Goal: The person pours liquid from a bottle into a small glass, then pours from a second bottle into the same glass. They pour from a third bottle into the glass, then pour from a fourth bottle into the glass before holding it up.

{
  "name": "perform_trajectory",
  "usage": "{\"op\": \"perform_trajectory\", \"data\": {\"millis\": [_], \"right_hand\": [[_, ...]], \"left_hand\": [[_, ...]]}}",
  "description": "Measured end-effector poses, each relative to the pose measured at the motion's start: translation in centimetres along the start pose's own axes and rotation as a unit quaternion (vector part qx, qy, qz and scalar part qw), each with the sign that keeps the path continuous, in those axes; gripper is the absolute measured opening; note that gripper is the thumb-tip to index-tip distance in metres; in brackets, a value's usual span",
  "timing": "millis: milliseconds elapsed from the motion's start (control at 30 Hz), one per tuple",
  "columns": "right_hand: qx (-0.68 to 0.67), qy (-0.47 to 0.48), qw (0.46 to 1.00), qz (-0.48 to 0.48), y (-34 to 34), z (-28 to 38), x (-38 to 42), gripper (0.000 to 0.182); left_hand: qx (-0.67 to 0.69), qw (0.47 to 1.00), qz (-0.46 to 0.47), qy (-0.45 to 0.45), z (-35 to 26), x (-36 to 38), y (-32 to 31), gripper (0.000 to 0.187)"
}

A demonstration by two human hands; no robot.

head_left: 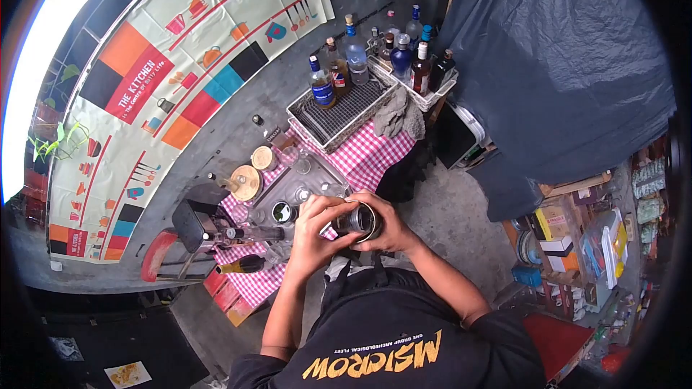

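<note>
Between my two hands, close to my chest, is a round glass jar [355,222] with a dark inside and a shiny rim. The fingers of my left hand [317,227] are wrapped round its left side. My right hand [393,224] curls round its right side and top. Just left of my left hand stands a glass with green leaves [282,211]. Several clear glasses [301,193] stand on a grey tray [270,188] beyond my hands. What the jar contains is too dark to tell.
A checkered cloth [375,152] covers the table. Bottles stand in a wire-mesh tray [326,140] and a white basket [425,100] at the back. Wooden lids [246,183] and more bottles [241,265] are at the left. Packed shelves [562,245] stand at the right.
</note>
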State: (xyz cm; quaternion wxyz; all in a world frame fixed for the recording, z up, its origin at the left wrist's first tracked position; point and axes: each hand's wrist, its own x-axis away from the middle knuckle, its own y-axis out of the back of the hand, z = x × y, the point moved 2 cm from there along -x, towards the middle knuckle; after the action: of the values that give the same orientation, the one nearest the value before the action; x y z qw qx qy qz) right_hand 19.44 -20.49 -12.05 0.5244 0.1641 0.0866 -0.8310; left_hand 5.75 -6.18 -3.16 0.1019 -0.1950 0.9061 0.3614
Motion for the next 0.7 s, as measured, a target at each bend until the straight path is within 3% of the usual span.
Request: {"op": "perform_trajectory", "data": {"millis": [700], "right_hand": [[0.007,-0.001,1.0,-0.004,0.09,-0.68,0.26,0.095]], "left_hand": [[0.001,1.0,0.004,-0.002,0.14,-0.13,-0.01,0.061]]}}
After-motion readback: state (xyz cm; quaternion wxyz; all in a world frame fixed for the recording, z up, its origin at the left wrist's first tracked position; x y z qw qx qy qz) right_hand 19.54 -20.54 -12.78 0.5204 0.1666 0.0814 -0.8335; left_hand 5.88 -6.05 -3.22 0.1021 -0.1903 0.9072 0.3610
